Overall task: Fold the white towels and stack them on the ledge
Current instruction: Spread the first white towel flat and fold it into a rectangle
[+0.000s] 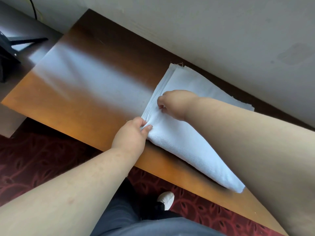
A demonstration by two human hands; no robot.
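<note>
The white towels (184, 133) lay as a folded stack on the right part of the wooden ledge (95, 92), the far corner close to the wall (204, 31) and the near corner close to the ledge's front edge. The layered edges of the stack faced left. The left hand (131, 135) pinched the near-left corner of the stack, thumb on top and fingers curled beneath the fold. The right hand (175, 103) rested on top of the stack just beyond it, fingers curled and nipping the upper layer near the same edge. Both forearms were bare. The left part of the ledge carried a pale glare. Below the ledge lay a dark red patterned carpet (34, 159); a white shoe (166, 200) and grey trousers (136, 223) showed at the lower centre. A dark stand (10, 48) and a black cable (34, 9) stood at the upper left.
</note>
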